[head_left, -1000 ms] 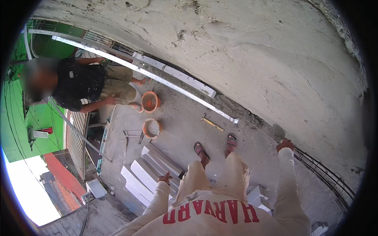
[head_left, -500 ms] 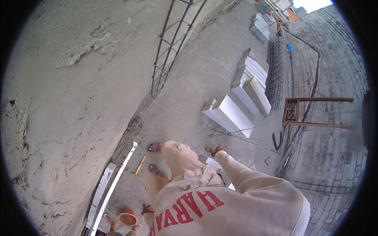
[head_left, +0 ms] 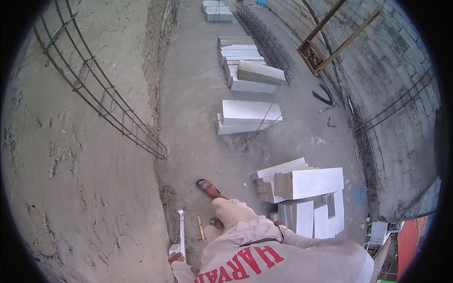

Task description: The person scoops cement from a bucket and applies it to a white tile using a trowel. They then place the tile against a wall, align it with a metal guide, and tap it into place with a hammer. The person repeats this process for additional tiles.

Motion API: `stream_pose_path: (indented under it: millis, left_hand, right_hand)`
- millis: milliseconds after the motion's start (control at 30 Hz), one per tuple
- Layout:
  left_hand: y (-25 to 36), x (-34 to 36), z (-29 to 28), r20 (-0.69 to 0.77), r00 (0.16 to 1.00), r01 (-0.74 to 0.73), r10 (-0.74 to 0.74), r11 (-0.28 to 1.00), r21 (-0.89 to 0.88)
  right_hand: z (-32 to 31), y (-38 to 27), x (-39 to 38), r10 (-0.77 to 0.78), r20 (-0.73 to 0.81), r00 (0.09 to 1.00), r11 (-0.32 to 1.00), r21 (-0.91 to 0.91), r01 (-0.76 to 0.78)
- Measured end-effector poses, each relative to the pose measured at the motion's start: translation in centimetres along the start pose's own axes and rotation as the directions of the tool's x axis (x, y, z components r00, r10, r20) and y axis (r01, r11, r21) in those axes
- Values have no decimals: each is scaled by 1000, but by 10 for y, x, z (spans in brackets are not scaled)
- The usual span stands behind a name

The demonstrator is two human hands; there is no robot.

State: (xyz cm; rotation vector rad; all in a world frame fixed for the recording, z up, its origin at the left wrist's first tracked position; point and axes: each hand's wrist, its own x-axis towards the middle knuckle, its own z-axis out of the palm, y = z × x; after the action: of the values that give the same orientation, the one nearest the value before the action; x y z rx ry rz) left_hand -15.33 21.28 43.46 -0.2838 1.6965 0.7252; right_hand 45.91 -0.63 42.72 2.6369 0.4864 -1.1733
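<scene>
My left hand sits low in the view, at about seven o'clock from centre, pressed up against the rough plastered wall. The fingers are curled around the near end of a long pale straightedge, where a small whitish block shows just above the knuckles; I judge the grip closed on the bar, though the sleeve hides most of the palm. The straightedge runs from the hand toward twelve o'clock, its long axis parallel to the foot of the wall and just beside it.

My right hand is at about five o'clock from centre, only its edge showing past the sweatshirt, resting on or right by the stack of white blocks. I cannot tell how its fingers stand. The left hand is the only one on the bar; the right is well apart from it, across my body.

Just beside the straightedge, at its three o'clock, a small yellow-handled tool lies on the concrete floor, also pointing roughly twelve o'clock. Beyond it my sandalled foot stands near the wall's base. Further out at twelve o'clock lie more flat white slabs, and a rebar cage leans along the wall at ten o'clock. Nothing lies across the bar's length; the tool and my foot are the closest things to it.
</scene>
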Motion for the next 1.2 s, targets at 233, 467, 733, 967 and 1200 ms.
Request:
stream_pose_path:
  millis: [233,467,733,967,1200]
  left_hand:
    - [-15,-31,3,67,997,-11,-45,747,664]
    - [27,-47,95,37,996,-85,81,740,668]
    - [70,-56,254,-69,955,-159,288,696,700]
    - [17,-47,274,-145,981,23,126,673,739]
    - [-213,-60,160,-439,898,137,33,927,350]
  right_hand:
    - [34,-66,-94,72,114,991,943,317,-105]
    - [-26,-136,-79,-19,125,992,898,439,-38]
    - [-128,-120,21,-114,89,989,973,209,94]
    - [-312,-163,151,-167,81,983,983,-62,172]
    - [-394,-342,213,-371,116,921,844,-373,386]
